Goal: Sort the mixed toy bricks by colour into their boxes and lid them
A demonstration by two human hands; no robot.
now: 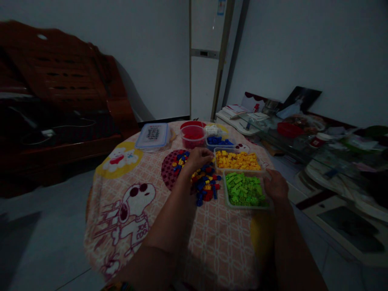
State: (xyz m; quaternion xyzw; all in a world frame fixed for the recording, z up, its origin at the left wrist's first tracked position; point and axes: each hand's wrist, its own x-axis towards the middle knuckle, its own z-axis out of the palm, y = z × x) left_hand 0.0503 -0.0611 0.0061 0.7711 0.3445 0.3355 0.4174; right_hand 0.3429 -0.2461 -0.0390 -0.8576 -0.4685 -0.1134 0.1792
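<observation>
A pile of mixed small bricks [203,182] in red, blue and yellow lies in the middle of the round table [133,210]. My left hand [197,158] rests on top of that pile with its fingers curled down into the bricks. My right hand [275,186] grips the right edge of a clear tub of green bricks [245,190]. Just behind it stands a clear tub of yellow bricks [237,160]. Further back are a tub of blue bricks [218,141] and a round tub of red bricks [193,136].
A lidded clear box [152,136] sits at the back left of the cartoon-print tablecloth. A dark wooden sofa [60,105] stands at the left. A cluttered glass low table [318,141] is on the right, and a white tall unit [206,60] stands against the wall.
</observation>
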